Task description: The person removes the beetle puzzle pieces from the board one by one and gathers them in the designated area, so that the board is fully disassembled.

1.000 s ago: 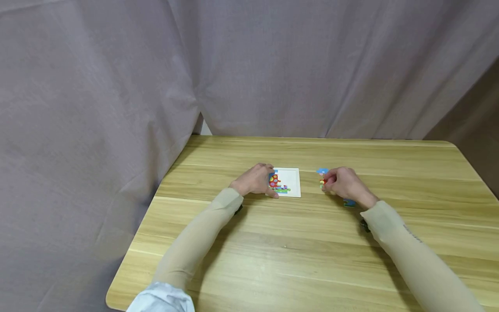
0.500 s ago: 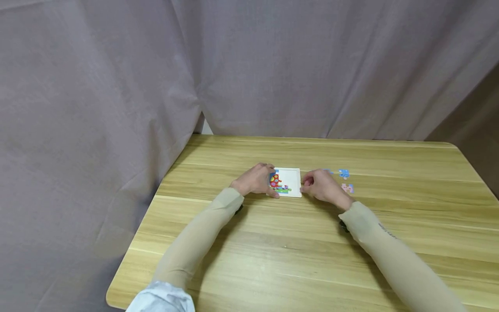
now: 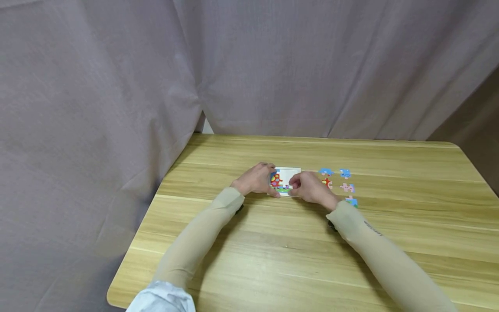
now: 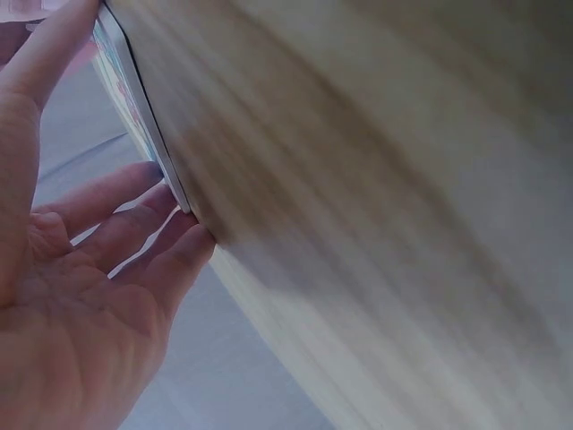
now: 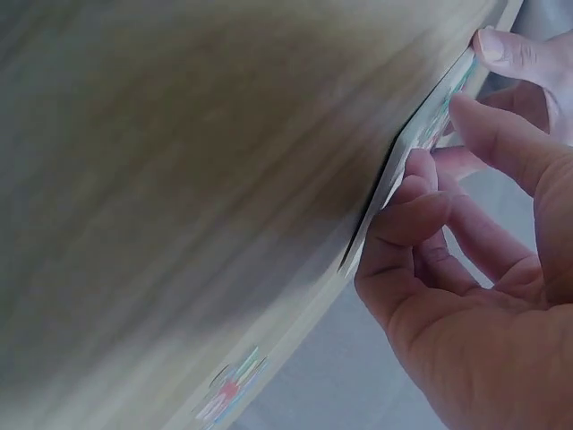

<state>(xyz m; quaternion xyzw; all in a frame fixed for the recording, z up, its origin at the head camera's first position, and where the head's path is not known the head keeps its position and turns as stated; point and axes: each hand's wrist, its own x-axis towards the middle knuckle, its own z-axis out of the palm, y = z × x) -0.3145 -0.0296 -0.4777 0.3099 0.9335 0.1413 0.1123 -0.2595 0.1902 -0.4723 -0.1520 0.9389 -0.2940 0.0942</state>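
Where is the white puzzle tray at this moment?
In the head view, the white puzzle tray lies on the table, slightly right of centre, between the left hand and the right hand.

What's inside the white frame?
In the white frame, puzzle pieces line the left and bottom; bare white shows upper right. The left hand hides most of its left edge; the right hand, its lower right.

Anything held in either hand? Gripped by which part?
The left hand holds the puzzle tray at its left end, spanning near and far edges. The right hand is over the tray's right side; whether it holds anything can't be told.
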